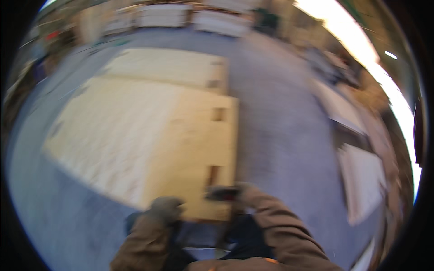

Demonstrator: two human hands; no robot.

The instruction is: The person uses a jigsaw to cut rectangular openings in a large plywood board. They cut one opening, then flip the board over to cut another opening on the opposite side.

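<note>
A large pale-yellow panel (190,149) lies in front of me, its left part whiter and its right strip holed by dark rectangular openings. At its near edge is my left hand (166,209) in a grey glove, against or just over the panel; motion smears the fingers. My right hand (240,194) is over the near right corner, closed around a small dark object with a red part (224,193). Blur hides what kind of object that is. Just beyond lies a second pale panel (167,63) with similar openings, touching or overlapped by the nearer one.
Grey floor (285,135) runs along the panels' right side. White boards (361,183) are stacked at the right, with another pale stack (341,106) beyond them. More white stacks (162,16) line the far side. Bright light comes in at the upper right.
</note>
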